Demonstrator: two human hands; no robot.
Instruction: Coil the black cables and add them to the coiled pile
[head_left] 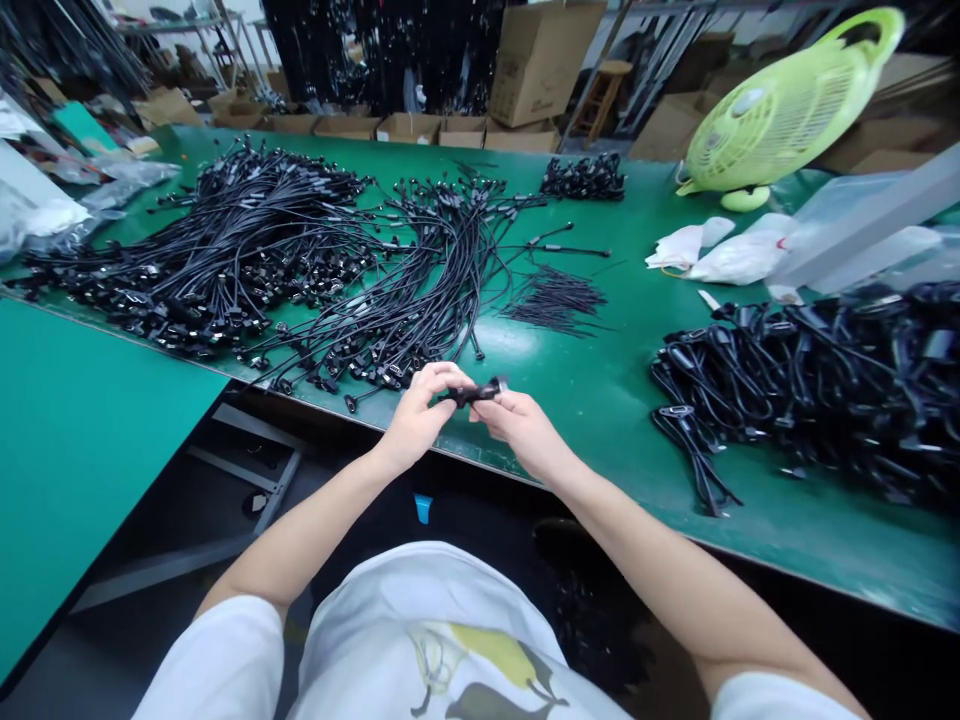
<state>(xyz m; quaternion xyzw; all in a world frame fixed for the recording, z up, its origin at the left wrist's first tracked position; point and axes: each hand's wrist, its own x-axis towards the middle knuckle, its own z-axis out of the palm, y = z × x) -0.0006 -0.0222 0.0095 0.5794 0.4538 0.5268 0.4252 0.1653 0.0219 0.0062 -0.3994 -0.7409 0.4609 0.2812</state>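
Between my two hands, over the front edge of the green table, is a short folded black cable. My left hand is closed around its left part, fingers curled over it. My right hand pinches the cable's right part, where a pale glint shows near the end. Just beyond my hands lies a heap of black cables with connectors at their ends. To its right is a loose pile of thin black ties.
A larger heap of black cables covers the left of the table. Bundled cables lie at the right, a small pile of bundles at the back. A green fan, white plastic bags and cardboard boxes stand beyond.
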